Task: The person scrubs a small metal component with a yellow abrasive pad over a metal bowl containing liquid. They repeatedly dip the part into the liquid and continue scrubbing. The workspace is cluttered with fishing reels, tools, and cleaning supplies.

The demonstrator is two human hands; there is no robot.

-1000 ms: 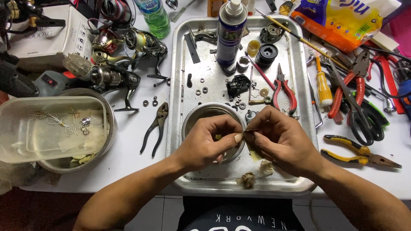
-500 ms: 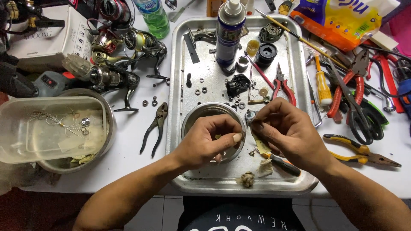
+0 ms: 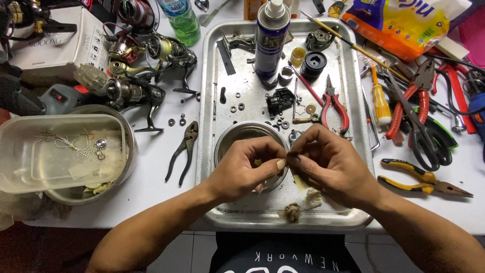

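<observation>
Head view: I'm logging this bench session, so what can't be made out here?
- The part pinched between left hand and right hand: too small, covered by fingertips.
- Inside of the metal bowl on the tray: mostly hidden behind both hands.
- Loose washers on the tray: too small to identify.
- Yellow bag, top right: cut off by the frame edge.

White worktable point(image 3: 151, 192), crowded with tools.
A metal tray point(image 3: 212, 101) sat at centre; black pliers point(image 3: 184, 149) lay at its nine o'clock, a clear plastic tub point(image 3: 60, 151) farther that way, yellow-handled pliers point(image 3: 424, 178) at four o'clock, fishing reels point(image 3: 141, 65) at ten.
</observation>
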